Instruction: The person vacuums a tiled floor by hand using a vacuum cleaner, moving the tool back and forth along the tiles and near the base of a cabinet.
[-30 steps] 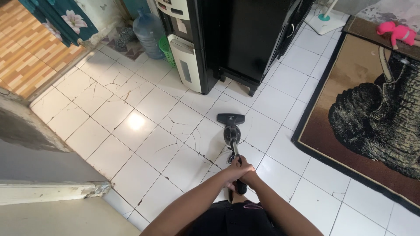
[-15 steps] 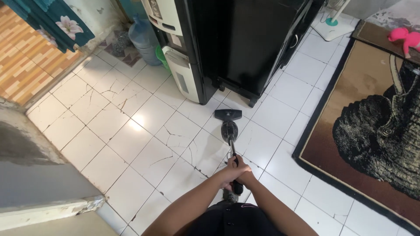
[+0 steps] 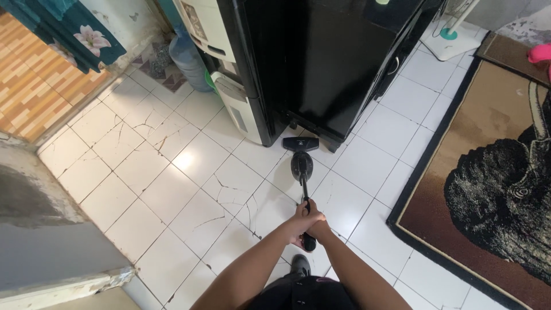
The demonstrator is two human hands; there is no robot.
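Left hand [image 3: 299,223] and right hand [image 3: 317,228] both wrapped tight round the vacuum [image 3: 302,166] handle, its head out at twelve o'clock, touching the black cabinet [image 3: 333,63] base.

The black stick vacuum [image 3: 302,172] sits near the middle of the frame, its slim shaft running almost straight up the picture and leaning back toward the person. Its flat, wide floor head [image 3: 301,143] lies flush on the cracked white tiles in the upper centre, with its front edge right at the foot of the tall black cabinet. Just behind the head bulges a rounded dark body [image 3: 301,165], and from there the thin tube narrows down to a thicker black grip [image 3: 309,241] at lower centre, mostly covered by both hands.
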